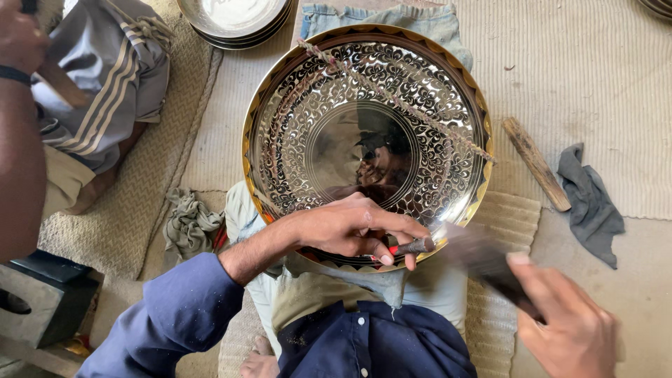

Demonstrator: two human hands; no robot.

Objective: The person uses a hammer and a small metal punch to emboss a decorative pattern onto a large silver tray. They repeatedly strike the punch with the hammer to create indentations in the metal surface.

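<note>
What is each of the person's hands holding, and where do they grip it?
Left hand pinches a small punch near its tip against the engraved tray. Right hand grips a blurred dark striking tool by its handle.

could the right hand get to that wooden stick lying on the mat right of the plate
Probably yes: the wooden stick lies uncovered on the mat beyond the right hand, though that hand already grips a dark mallet.

Tray (308, 133) on lap, centre; stick (536, 163) then rag (590, 203) right; stacked plates (234, 21) behind.
</note>
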